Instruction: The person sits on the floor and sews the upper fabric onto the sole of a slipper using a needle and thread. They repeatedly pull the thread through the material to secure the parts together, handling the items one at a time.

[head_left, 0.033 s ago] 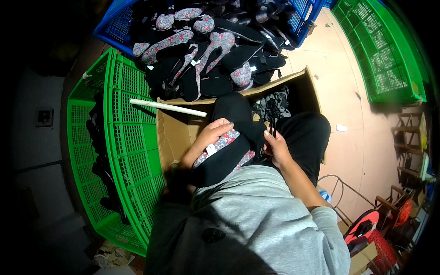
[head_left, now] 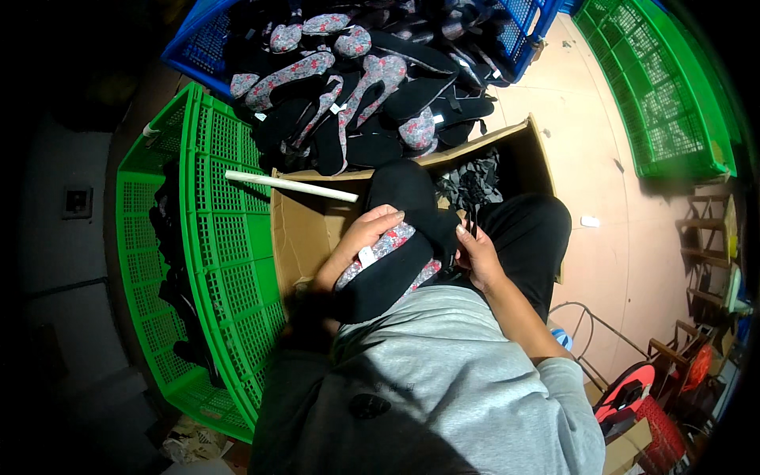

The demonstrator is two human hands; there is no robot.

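Observation:
A black cloth shoe (head_left: 378, 279) with grey-and-red flowered fabric lies against my lap, a small white tag on its edge. My left hand (head_left: 370, 233) is closed round its flowered part, thumb on top. Just beyond, a rounded black piece (head_left: 401, 190) stands up over the box; whether it belongs to the same shoe I cannot tell. My right hand (head_left: 477, 257) is closed in a pinch at the dark right edge of the shoe. Thin dark prongs (head_left: 473, 214) show above those fingertips, too small to name, and what the fingers grip is partly hidden.
An open cardboard box (head_left: 305, 237) with crumpled dark paper (head_left: 471, 180) stands before me, a white rod (head_left: 291, 185) across its left side. Beyond it, similar shoes (head_left: 372, 87) fill a blue crate (head_left: 198, 49). Green crates (head_left: 229, 237) stand at left and far right.

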